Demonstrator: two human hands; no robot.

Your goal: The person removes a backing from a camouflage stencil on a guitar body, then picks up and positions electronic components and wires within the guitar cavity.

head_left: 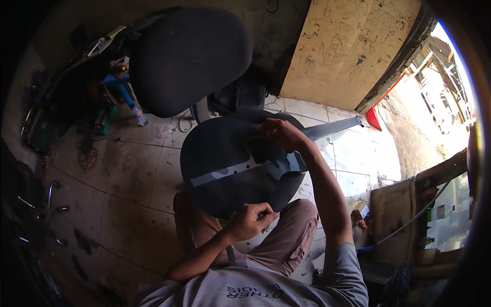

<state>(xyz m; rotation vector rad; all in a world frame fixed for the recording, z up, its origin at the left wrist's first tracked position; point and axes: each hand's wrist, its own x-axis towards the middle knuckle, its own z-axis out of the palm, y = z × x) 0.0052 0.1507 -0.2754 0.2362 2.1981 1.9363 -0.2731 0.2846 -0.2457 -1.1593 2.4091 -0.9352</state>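
Observation:
A round dark chair seat (pixel 204 153) rests over my lap, with a flat grey strip (pixel 220 175) with holes running across it. At the seat's near edge, my left hand (pixel 250 221) is closed, thumb and fingers pinched together; what they hold is too small to name. My right hand (pixel 282 135) is closed over the far right part of the seat, knuckles up, and its fingertips are hidden. Dark, slightly blurred material lies beneath it. Beyond the seat stands a padded dark backrest (pixel 189 61). A grey bar (pixel 332 128) sticks out to the right.
Stained pale tiles (pixel 128 179) cover the floor. A plastic bottle (pixel 139 116) stands at the left near a blue stool-like frame (pixel 120 88). Farther off leans a scribbled wooden board (pixel 348 51), beside a bright doorway (pixel 434 97). A wooden cabinet (pixel 394 215) stands at the right.

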